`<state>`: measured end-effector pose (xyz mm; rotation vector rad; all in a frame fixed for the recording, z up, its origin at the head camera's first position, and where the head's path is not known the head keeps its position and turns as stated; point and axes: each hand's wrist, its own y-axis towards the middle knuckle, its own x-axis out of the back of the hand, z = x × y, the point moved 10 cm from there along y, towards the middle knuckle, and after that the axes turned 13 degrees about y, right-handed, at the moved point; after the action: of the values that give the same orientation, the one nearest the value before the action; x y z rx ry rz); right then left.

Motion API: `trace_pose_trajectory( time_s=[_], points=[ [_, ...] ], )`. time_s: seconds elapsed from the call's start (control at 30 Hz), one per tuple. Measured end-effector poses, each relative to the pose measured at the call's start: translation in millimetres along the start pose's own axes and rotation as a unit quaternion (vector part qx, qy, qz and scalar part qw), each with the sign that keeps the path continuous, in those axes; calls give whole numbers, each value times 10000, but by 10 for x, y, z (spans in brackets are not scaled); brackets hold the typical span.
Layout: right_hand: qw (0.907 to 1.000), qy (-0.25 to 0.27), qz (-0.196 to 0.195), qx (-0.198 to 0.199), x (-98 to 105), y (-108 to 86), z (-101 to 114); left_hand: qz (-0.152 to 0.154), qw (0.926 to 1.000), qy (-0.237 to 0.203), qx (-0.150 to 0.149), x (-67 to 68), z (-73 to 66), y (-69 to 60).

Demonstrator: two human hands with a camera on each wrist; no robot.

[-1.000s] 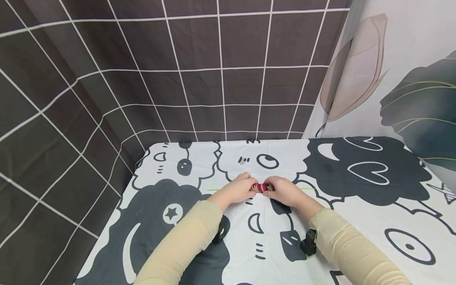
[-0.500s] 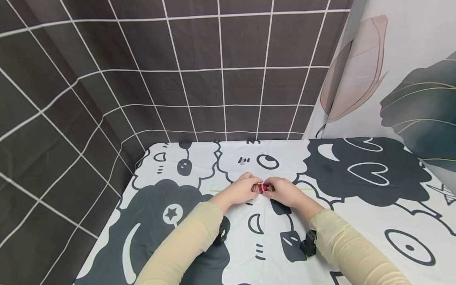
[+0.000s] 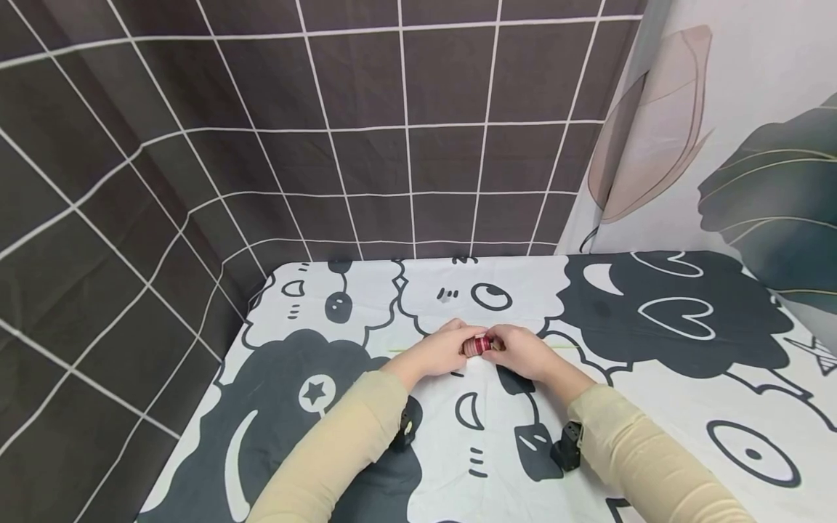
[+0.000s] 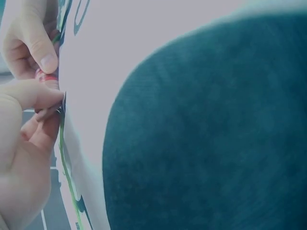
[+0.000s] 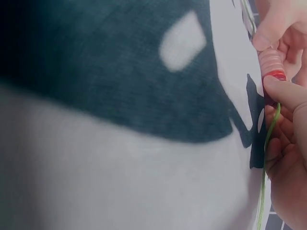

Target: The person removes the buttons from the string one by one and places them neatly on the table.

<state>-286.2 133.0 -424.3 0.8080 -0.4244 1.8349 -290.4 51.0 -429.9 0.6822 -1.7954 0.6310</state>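
A short, ribbed cylinder of pink and red bands [image 3: 477, 346] sits between the person's two hands, over a white cloth printed with dark-grey cartoon figures [image 3: 503, 465]. Its long axis runs left to right, with the paler pink end towards the left hand [image 3: 439, 351] and the red end towards the right hand [image 3: 523, 351]. Each hand pinches its own end between thumb and curled fingers. A thin, light-green cord [image 5: 264, 191] extends outward past both hands, roughly in line with the cylinder; whether it passes through is hidden.
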Motion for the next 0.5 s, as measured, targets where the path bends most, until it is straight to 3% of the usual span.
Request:
trace_pose_trajectory(
  time_s=[0.27, 0.5],
  points=[
    [10000, -16, 9, 12, -7, -7, 3, -227, 9991, 355, -23, 52, -7, -16],
    [10000, 12, 34, -19, -8, -10, 10, -121, 9999, 121, -2, 47, -5, -13]
  ],
)
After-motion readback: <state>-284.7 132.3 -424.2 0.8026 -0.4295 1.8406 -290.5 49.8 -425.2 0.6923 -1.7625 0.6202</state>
